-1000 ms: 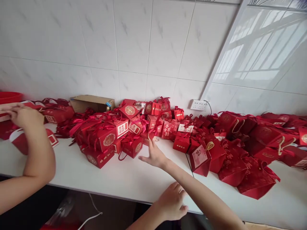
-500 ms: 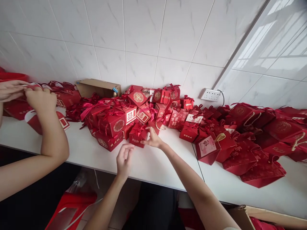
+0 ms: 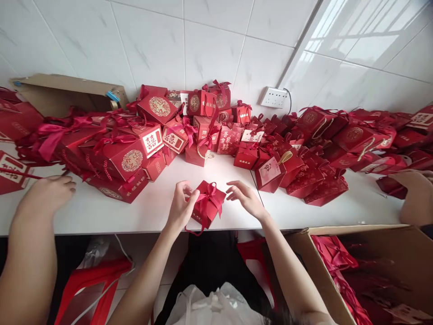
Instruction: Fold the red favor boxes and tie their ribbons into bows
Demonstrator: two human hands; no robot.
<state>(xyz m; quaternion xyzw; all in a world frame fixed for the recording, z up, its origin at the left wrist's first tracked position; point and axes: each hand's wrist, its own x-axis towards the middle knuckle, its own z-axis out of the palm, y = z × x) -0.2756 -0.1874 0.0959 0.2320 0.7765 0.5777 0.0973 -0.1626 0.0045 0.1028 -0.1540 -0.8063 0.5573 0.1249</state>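
Note:
A small red gift box [image 3: 210, 217] tied with a red ribbon bow [image 3: 209, 198] sits near the table's front edge, a loose ribbon end hanging over that edge. At its left side is my left hand [image 3: 183, 204], fingers loosely curved and apart, the thumb by the box's edge; whether it touches cannot be made out. My right hand [image 3: 246, 198] hovers just right of the box, open, its fingers spread and holding nothing. Behind both hands, red gift boxes [image 3: 125, 158] with gold print and ribbons are piled up.
More red boxes [image 3: 324, 180] crowd the table's right side. At lower right, an open carton [image 3: 313, 262] holds red boxes and ribbons. Another person's hand [image 3: 47, 194] works at left, another's [image 3: 417, 194] at far right. A power strip [image 3: 273, 97] is on the wall.
The ribboned box has come away from the pile toward me, near the table edge. My right hand has moved off it to the right; my left hand is now beside it. The view has shifted.

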